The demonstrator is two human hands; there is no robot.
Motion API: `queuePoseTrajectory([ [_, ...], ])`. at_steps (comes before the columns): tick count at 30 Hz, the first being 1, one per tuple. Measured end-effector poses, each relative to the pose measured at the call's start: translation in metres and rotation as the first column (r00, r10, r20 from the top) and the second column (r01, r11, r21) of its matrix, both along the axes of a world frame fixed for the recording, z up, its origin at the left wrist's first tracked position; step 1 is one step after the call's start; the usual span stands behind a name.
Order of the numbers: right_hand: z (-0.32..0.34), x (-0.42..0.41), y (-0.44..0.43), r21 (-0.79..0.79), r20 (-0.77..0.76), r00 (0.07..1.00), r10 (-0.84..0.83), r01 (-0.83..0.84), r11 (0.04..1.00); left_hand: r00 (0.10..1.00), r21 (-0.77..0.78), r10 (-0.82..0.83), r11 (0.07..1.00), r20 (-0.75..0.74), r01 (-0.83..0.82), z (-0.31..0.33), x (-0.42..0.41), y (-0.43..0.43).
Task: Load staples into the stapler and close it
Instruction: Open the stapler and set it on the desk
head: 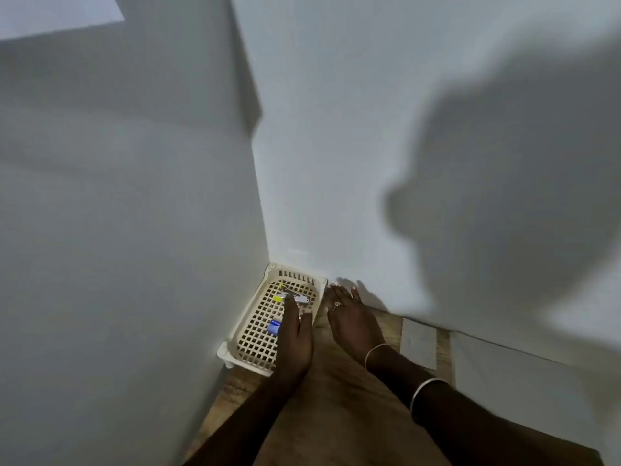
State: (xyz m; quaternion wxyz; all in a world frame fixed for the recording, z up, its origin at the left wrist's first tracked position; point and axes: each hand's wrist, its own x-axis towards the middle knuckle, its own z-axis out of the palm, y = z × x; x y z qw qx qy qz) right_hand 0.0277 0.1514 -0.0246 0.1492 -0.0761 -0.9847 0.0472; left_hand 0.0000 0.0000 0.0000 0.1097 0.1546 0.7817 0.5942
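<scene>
Stapler lies in the far basket, long axis left-right | your left hand reaches it, fingers extended | right hand flat, spread on wooden table | white corner walls

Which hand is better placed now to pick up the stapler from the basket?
Left. The left hand already reaches over the basket, fingertips beside the stapler. The right hand lies open on the wooden surface outside the basket.
</scene>
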Motion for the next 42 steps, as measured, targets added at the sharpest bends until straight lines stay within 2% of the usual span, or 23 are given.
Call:
queuePoseTrajectory([
  [1,-0.004,-0.009,-0.004,-0.018,0.051,0.999,0.010,-0.009,1.000,0.990,0.074,0.071,0.994,0.122,-0.080,-0.002,-0.008,-0.001],
  [5,-0.010,-0.046,-0.019,-0.095,0.160,0.986,0.039,-0.023,0.995,0.878,0.140,0.178,0.954,0.445,-0.264,-0.005,-0.032,-0.002],
  [8,-0.014,-0.071,-0.026,-0.142,0.159,0.986,0.050,-0.028,0.989,0.817,0.164,0.180,0.934,0.548,-0.316,-0.003,-0.051,-0.003],
  [12,-0.025,-0.098,-0.031,-0.212,0.163,0.986,0.026,0.009,0.977,0.659,0.214,0.158,0.868,0.735,-0.447,-0.012,-0.072,0.001],
  [18,-0.038,-0.110,-0.029,-0.105,0.234,0.972,0.013,0.012,0.994,0.543,0.267,0.097,0.790,0.834,-0.551,-0.015,-0.087,0.009],
  [23,-0.043,-0.114,-0.027,-0.090,0.200,0.979,0.040,-0.022,0.996,0.544,0.309,0.065,0.764,0.836,-0.566,-0.016,-0.092,0.011],
  [28,-0.045,-0.105,-0.027,-0.180,0.157,0.988,0.003,0.025,0.983,0.537,0.328,0.047,0.747,0.842,-0.579,-0.012,-0.087,0.015],
  [34,-0.019,-0.081,-0.018,-0.359,-0.013,0.997,-0.083,0.073,0.931,0.558,0.443,-0.057,0.676,0.828,-0.589,0.017,-0.066,0.022],
  [36,0.000,-0.065,-0.014,-0.473,-0.108,0.986,-0.127,0.061,0.879,0.581,0.497,-0.101,0.648,0.807,-0.578,0.031,-0.055,0.028],
  [38,0.020,-0.047,-0.010,-0.619,-0.188,0.958,-0.217,0.056,0.783,0.641,0.542,-0.112,0.655,0.759,-0.527,0.046,-0.041,0.033],
  [42,0.062,-0.005,-0.002,-0.883,-0.217,0.896,-0.387,-0.011,0.469,0.806,0.604,-0.144,0.739,0.574,-0.298,0.067,-0.003,0.038],
])
